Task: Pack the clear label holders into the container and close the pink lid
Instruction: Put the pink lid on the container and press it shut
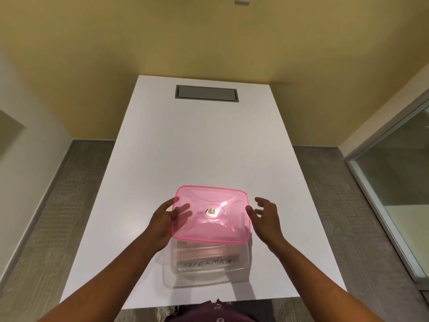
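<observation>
A: We start at the hands. Our left hand (166,220) grips the pink lid (211,214) at its left edge, thumb on top, fingers showing through the tinted plastic from beneath.

B: And the right hand (264,217)?

A: Spread loose, fingers apart, just beside the lid's right edge. We cannot tell whether a fingertip touches the rim; it grasps nothing.

B: Lid seated?

A: No. We hold it above the container (209,263), shifted toward the far side, so the container's near half shows uncovered.

B: Contents?

A: Clear label holders (206,254) lie flat inside; one carries a handwritten strip reading "SUPERMAN". We cannot count them through the clear walls.

B: Position on the worktop?

A: The container sits on the white worktop (197,147) close to the near edge, roughly centred between left and right edges. A grey hatch (206,93) is set flush near the far edge, well apart from everything else.
</observation>
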A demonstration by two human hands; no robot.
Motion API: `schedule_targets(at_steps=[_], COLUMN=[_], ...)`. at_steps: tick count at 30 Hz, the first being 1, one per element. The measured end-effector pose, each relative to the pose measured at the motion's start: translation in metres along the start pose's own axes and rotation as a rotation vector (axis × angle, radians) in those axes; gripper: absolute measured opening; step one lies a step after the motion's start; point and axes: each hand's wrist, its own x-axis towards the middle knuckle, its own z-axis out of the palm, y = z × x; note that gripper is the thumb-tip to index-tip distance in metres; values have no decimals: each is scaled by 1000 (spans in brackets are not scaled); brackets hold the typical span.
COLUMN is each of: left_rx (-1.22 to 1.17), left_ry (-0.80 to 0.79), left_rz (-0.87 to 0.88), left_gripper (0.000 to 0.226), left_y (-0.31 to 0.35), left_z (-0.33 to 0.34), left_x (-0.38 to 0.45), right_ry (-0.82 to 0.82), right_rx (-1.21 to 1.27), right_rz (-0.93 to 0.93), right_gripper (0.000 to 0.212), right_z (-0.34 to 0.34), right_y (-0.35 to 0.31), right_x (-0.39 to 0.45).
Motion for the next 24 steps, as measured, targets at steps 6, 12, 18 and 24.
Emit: schedule_targets(at_steps=[6, 12, 18, 24], left_rx=[189, 938, 1064, 1080], left_ry=[70, 244, 246, 214], left_rz=[42, 399, 434, 359], left_gripper=[30, 45, 68, 69], left_y=[-16, -54, -86, -103], left_z=[-14, -16, -19, -31], left_x=[-12, -19, -27, -31], right_ry=[-116, -88, 5, -3], right_rx=[76, -156, -331, -394], right_rz=[175, 46, -45, -66], right_gripper=[29, 33, 39, 48], right_z=[18, 29, 39, 48], right_y=[6, 22, 43, 46], right_x=[-9, -24, -38, -39])
